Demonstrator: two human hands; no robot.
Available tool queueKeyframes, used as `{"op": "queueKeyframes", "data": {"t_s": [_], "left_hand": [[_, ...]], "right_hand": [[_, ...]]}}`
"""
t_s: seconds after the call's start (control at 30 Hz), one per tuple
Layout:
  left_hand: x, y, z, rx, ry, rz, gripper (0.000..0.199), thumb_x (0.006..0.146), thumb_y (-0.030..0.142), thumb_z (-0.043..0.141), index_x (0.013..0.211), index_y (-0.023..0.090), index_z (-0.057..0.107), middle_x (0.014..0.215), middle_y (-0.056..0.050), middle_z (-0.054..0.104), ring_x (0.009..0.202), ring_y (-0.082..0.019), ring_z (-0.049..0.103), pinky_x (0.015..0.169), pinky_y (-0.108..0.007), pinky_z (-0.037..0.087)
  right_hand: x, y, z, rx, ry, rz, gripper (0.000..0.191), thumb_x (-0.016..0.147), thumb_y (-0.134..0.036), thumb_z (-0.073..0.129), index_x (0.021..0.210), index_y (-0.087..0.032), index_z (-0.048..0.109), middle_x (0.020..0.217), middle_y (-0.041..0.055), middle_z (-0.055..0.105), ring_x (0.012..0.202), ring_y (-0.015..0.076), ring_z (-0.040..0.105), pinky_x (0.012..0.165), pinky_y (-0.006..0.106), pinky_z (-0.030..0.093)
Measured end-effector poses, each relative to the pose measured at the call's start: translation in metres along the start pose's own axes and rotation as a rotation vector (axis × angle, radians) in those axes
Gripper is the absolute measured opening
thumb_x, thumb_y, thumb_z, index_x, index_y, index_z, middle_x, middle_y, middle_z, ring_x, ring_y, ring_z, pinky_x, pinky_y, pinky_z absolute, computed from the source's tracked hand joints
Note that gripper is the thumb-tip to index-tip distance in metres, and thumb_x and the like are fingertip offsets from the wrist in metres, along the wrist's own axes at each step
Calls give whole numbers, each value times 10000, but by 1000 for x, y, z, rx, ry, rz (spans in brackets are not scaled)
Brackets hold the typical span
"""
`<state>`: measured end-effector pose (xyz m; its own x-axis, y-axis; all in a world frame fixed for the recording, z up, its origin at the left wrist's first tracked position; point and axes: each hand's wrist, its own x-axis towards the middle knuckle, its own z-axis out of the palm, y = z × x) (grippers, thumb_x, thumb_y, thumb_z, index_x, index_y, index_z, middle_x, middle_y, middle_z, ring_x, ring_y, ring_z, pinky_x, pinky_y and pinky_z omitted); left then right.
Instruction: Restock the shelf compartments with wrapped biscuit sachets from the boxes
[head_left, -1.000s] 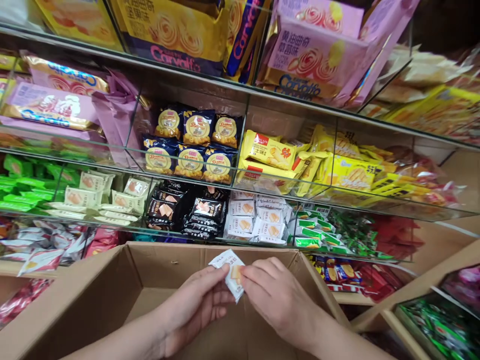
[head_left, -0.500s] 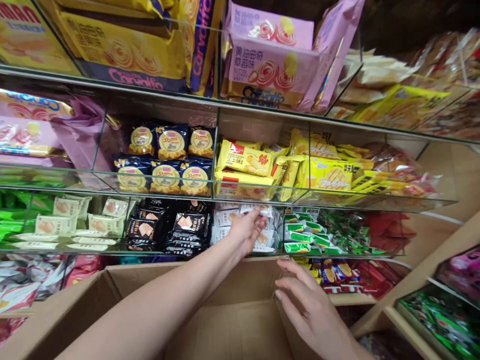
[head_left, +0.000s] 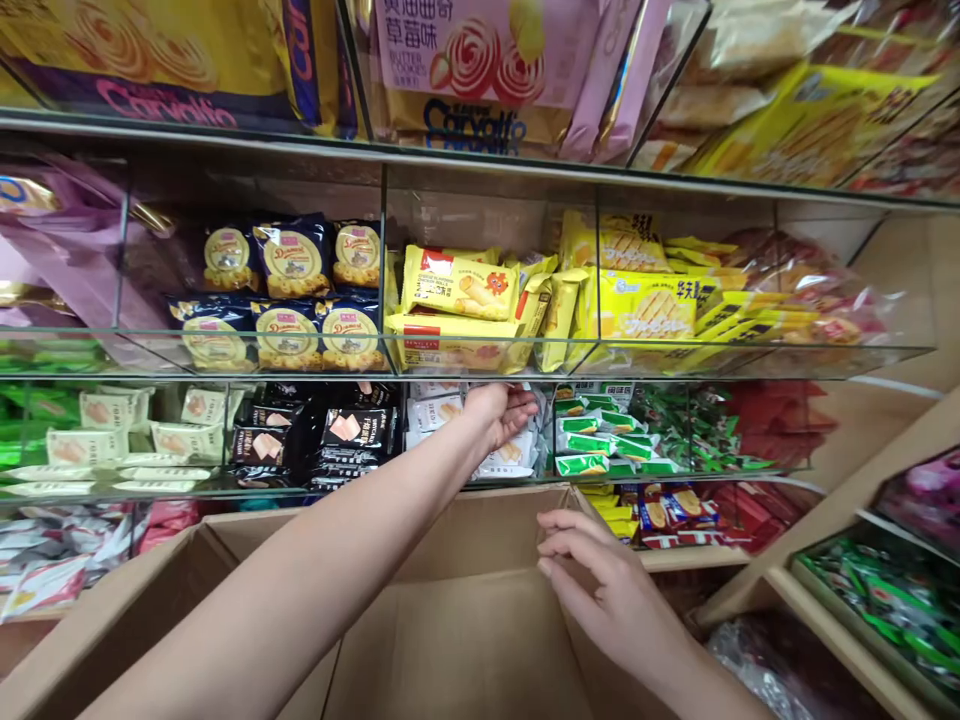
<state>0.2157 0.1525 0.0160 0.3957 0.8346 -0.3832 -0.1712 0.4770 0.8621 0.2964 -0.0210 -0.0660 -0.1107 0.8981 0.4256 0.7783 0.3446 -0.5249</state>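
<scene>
Brown cardboard made up the open box (head_left: 480, 535) below the shelves, its floor visible between the two forearms. Behind it, a clear-fronted row held cream packets (head_left: 105, 410), black packets (head_left: 360, 430), white packets (head_left: 436, 412) and green-and-white packets (head_left: 592, 445), from left to right. The row above carried navy cookie packets (head_left: 291, 262) and yellow packets (head_left: 459, 284).

The white packets lay stacked behind and around the left hand (head_left: 501, 415), some showing on its left side and others just below its fingers. Those fingers were loosely curled, pointing right; whether they pinched a packet could not be told.

The left arm stretched diagonally across the box, up to the compartment. The right hand (head_left: 589, 560) hung by the box's right side, well apart from the white packets, fingers bent and spread, gripping nothing.
</scene>
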Motion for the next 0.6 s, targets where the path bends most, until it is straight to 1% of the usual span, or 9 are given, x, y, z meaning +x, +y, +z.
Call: {"op": "queueKeyframes", "data": {"t_s": [0.13,0.2,0.3,0.37,0.4,0.43,0.5,0.53,0.6], "left_hand": [[-7,-7,2,59,-30,60,242,848,293,362,789,120,520,648,-12,579,467,-66,523,435,-172,361],[-22,-12,-5,100,-67,104,242,835,298,378,745,128,525,629,-21,594,453,-70,527,445,-172,358],[-62,-21,-33,206,-140,153,199,765,318,504,724,136,572,634,-32,615,492,-101,544,483,-195,377],[-95,-25,-66,347,-144,181,134,651,255,643,664,125,607,595,-29,610,528,-127,543,525,-208,381],[-111,-26,-88,618,-153,270,129,643,265,646,660,139,624,604,-23,612,586,-141,548,583,-211,392],[-127,-27,-112,851,-79,351,139,645,299,636,677,164,641,645,-21,624,652,-169,557,646,-228,398],[-157,-30,-168,1143,149,455,236,660,330,606,870,230,644,910,-22,634,911,-235,532,855,-269,346],[-171,-32,-197,1265,262,500,348,646,327,615,985,253,606,1097,-21,565,1069,-261,443,959,-293,251],[-200,-38,-252,1420,524,505,610,616,334,630,1191,248,447,1315,-40,359,1225,-308,241,1021,-380,118]], "right_hand": [[-7,8,-9,-46,136,48,119,791,-265,448,831,-209,545,1075,72,525,1036,198,472,877,381,389],[-16,17,-14,-115,169,135,224,762,-317,476,939,-194,536,1121,94,510,1080,230,440,910,424,355],[-34,33,-18,-135,-2,369,591,702,-393,504,1219,-143,365,1218,135,447,1129,270,402,929,455,333],[-46,40,-20,-38,-173,519,693,693,-419,481,1290,-135,272,1235,129,441,1123,269,415,914,429,362],[-51,43,-21,28,-232,570,688,693,-425,465,1293,-146,279,1237,115,443,1121,264,420,906,408,376],[-57,46,-23,92,-265,602,670,691,-431,453,1285,-160,305,1243,97,439,1123,259,417,904,389,383],[-70,53,-26,188,-277,628,647,673,-442,454,1259,-184,365,1257,69,423,1134,256,403,910,359,382],[-76,58,-26,210,-265,636,642,661,-447,463,1246,-192,389,1251,63,430,1130,258,407,910,351,384],[-87,69,-22,206,-217,621,642,641,-460,483,1223,-195,426,1216,66,469,1110,266,429,900,342,399]]}}
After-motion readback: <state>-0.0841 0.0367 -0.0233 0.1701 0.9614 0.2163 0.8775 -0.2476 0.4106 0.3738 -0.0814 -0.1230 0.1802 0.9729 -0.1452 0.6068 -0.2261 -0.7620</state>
